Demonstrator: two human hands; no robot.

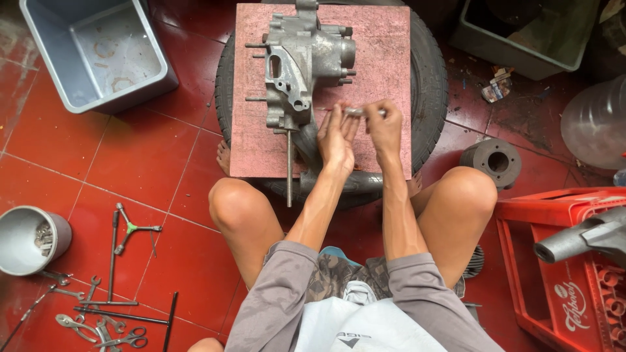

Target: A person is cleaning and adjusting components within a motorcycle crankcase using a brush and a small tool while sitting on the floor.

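while the person squats over a tyre (427, 78) topped with a pink board (385, 52), the left hand (336, 140) and right hand (385, 127) meet, fingertips of both pinched on 1 small metal part (355, 112), just beside the grey engine casing (303, 58) on the board. tools (107, 313) lie on the red floor.

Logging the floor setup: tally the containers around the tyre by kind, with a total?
Grey plastic tubs: 2, one upper left, one upper right
Round metal bowl: 1, lower left, small metal parts inside
Red plastic crate: 1, right
Clear plastic jug: 1, right edge, partly cut off
Total: 5
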